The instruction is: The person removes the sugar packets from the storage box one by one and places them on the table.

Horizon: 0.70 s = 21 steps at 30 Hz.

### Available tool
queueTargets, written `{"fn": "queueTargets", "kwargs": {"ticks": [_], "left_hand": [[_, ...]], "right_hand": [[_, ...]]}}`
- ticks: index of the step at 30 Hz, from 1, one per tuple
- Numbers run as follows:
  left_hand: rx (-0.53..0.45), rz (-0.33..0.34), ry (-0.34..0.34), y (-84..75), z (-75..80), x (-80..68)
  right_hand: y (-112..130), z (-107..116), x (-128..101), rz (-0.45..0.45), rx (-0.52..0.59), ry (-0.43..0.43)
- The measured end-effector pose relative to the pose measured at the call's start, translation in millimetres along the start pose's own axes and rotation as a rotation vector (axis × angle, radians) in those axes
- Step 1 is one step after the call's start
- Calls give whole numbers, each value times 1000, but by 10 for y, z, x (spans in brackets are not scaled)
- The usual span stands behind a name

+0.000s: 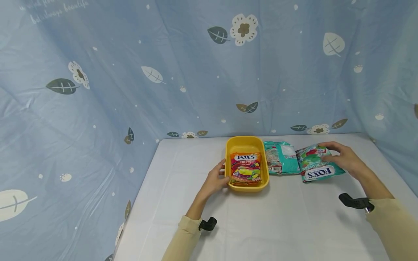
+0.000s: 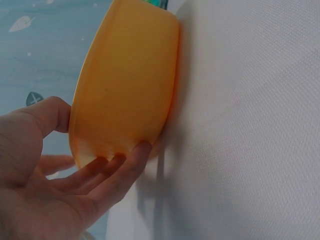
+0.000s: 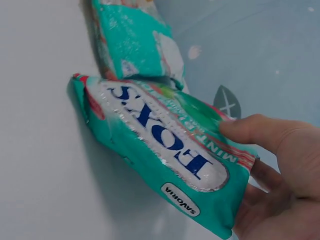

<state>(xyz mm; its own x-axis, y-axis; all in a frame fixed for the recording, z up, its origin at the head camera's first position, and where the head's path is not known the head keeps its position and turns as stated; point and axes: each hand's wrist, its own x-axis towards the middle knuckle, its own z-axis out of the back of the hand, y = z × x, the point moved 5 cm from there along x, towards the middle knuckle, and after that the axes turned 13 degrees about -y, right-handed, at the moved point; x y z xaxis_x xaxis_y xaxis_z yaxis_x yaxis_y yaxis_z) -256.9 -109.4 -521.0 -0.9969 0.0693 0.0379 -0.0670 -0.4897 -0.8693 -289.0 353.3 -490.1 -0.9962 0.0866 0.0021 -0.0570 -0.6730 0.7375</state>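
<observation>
Right hand (image 1: 343,159) grips mint bag (image 1: 318,167), table edge (image 1: 396,170) near

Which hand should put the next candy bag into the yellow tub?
Probably the right hand: it already grips the green Fox's mint bag, thumb on top in the right wrist view. The left hand only touches the yellow tub, which holds the Fox's fruits bag.
</observation>
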Motion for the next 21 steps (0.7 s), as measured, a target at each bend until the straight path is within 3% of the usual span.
{"fn": "queueTargets", "kwargs": {"ticks": [12,21], "left_hand": [[-8,18,1,19,-9,3],[4,25,-1,32,-8,14]], "right_hand": [[-152,-85,1,45,-111,-95],[-184,-110,22,28,-229,-116]]}}
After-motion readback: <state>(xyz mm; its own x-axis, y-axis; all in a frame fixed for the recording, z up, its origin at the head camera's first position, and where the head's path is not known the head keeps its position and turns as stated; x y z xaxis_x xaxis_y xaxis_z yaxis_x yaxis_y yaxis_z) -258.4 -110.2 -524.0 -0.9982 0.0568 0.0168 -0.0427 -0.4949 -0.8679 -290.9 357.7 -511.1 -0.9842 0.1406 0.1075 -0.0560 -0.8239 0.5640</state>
